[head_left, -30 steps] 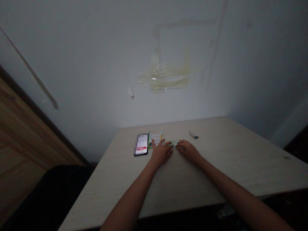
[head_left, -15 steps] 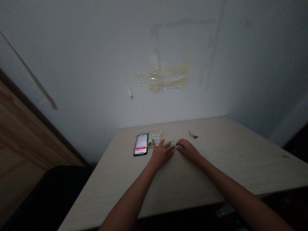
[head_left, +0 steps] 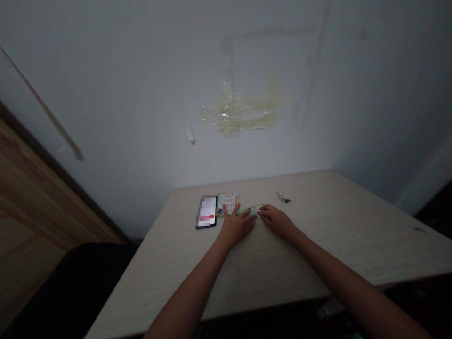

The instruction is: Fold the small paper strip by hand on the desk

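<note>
My left hand (head_left: 236, 228) lies on the table with its fingers spread. Its thumb and index finger reach over the lower edge of a green-and-white printed card (head_left: 229, 200), while its other fingers rest at a narrow green-and-white printed piece (head_left: 251, 209). At the right end of that narrow piece is my right hand (head_left: 278, 221), with bent fingers drawn together on it. Part of the narrow piece is hidden beneath the fingers, and its exact kind cannot be made out. Left of the card lies a phone (head_left: 207, 212) with its screen lit and partly blurred out.
A small white tube-like item with a dark, coloured end (head_left: 283, 197) lies at the right rear of the pale wooden table (head_left: 169, 263). The wall (head_left: 141, 94) with peeling clear tape (head_left: 240, 115) rises behind the table. A dark chair-like shape (head_left: 81, 282) stands at left.
My right hand's fingers have shifted very slightly on the narrow printed piece. My left hand, the card and the phone stay nearly where they were.
</note>
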A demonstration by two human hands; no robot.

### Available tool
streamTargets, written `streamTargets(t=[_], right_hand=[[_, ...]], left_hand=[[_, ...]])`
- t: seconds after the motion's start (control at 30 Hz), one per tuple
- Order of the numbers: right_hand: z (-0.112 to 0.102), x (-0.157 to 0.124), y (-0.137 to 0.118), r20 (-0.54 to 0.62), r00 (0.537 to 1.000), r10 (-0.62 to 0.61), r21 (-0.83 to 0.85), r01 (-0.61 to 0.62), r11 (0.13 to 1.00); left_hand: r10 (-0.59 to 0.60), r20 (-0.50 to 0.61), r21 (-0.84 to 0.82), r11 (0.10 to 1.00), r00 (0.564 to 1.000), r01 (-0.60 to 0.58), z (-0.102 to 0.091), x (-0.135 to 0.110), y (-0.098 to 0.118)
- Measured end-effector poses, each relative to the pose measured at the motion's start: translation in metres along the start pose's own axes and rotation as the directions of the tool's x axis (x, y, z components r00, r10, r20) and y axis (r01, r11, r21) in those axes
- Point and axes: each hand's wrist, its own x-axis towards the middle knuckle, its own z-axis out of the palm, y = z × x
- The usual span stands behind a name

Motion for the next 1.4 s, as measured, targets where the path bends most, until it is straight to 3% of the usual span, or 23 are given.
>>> streamTargets(t=[1.4], right_hand=[[-0.003,0.0,-0.007,0.046,0.999,0.005,-0.099,-0.001,0.995]], left_hand=[[-0.01,-0.055,0.086,0.996,0.998,0.015,-0.001,0.0,0.01]])
